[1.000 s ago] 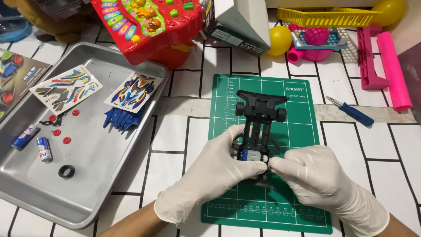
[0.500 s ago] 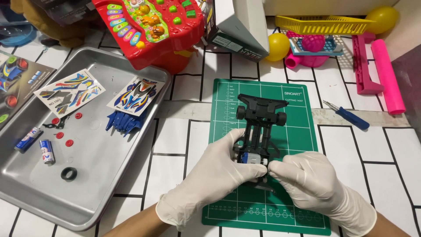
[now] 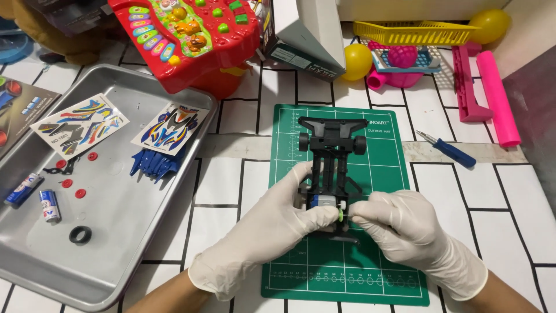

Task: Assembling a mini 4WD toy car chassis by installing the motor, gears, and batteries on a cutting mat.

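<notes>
A black plastic toy car chassis (image 3: 330, 165) lies lengthwise on a green cutting mat (image 3: 382, 168), its far end carrying two small black wheels and a flat bumper. It is all hard, matte plastic with ribs and rails. At its near end sits a small silver-and-blue motor (image 3: 321, 201), and right beside that a tiny light-green gear (image 3: 341, 215).

Both hands wear thin, whitish latex gloves, slightly wrinkled. The left hand (image 3: 272, 229) is curled round the near left side of the chassis, thumb pressing by the motor. The right hand (image 3: 405, 223) comes in from the right, fingertips pinched closed at the green gear, touching the chassis's rear.

The mat is rubbery, printed with a white grid, and rests on a surface (image 3: 509, 208) patterned like white brick with black lines. To the right of the mat lies a blue-handled screwdriver (image 3: 450, 150). To the left stands a dull metal tray (image 3: 116, 232) holding two colourful sticker sheets (image 3: 78, 124), a blue plastic part (image 3: 153, 163), small red discs, two batteries (image 3: 49, 204) and a black rubber ring (image 3: 80, 235). Farther off sit a glossy red toy keyboard (image 3: 185, 35) and yellow balls (image 3: 357, 61).
</notes>
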